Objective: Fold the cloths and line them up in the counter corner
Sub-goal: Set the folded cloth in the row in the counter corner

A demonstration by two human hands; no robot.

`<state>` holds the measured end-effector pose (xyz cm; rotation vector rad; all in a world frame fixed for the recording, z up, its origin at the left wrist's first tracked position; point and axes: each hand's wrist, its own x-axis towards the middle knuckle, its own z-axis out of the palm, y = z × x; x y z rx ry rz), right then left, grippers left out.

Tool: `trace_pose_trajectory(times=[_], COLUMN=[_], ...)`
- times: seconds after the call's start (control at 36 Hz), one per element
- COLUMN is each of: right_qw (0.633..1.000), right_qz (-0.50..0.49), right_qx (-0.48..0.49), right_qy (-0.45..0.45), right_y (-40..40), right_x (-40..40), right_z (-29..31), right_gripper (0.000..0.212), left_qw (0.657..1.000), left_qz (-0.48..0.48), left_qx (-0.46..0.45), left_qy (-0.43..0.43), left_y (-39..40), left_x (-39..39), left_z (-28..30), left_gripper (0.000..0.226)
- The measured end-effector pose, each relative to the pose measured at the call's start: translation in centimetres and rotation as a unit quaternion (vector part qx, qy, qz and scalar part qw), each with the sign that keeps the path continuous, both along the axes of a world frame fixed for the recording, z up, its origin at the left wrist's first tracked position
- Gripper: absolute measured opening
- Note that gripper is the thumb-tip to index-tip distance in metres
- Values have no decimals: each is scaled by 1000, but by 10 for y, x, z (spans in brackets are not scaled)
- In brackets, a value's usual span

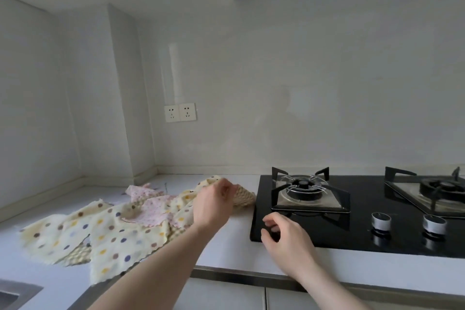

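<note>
Several cloths [100, 231] lie unfolded on the bench [226, 251]; my left grip [214, 205] pinches the checked cloth [242, 197], right grip [281, 236] loosely curled, empty. Next: lift, spread, fold.

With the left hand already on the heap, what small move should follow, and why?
Probably lift that piece clear. The left hand pinches the yellow-checked cloth at the heap's stove-side end, the cloths lie tangled and unfolded, and the right hand hovers empty, fingers loosely curled.
</note>
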<state>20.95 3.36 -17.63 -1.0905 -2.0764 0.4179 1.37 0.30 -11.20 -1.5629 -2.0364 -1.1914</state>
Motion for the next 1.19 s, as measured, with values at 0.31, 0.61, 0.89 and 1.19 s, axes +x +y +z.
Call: trace_pose_trajectory(times=[0.31, 0.61, 0.89, 1.19], right_qw=[937, 980, 992, 992], right_qz=[84, 14, -71, -65], right_qx=[-182, -113, -65, -56], right_qy=[285, 165, 79, 98], right_y=[-63, -87, -92, -86], right_x=[7, 44, 84, 114], right_z=[37, 95, 127, 151], right_gripper=[29, 11, 18, 22], left_qw=[996, 988, 987, 986], left_qz=[-74, -126, -144, -149], left_qx=[-53, -88, -71, -66], left_qy=[-19, -13, 13, 13], left_y=[-29, -68, -103, -113], left_x=[40, 69, 62, 42], left_z=[96, 143, 157, 137], left_gripper=[26, 27, 29, 29])
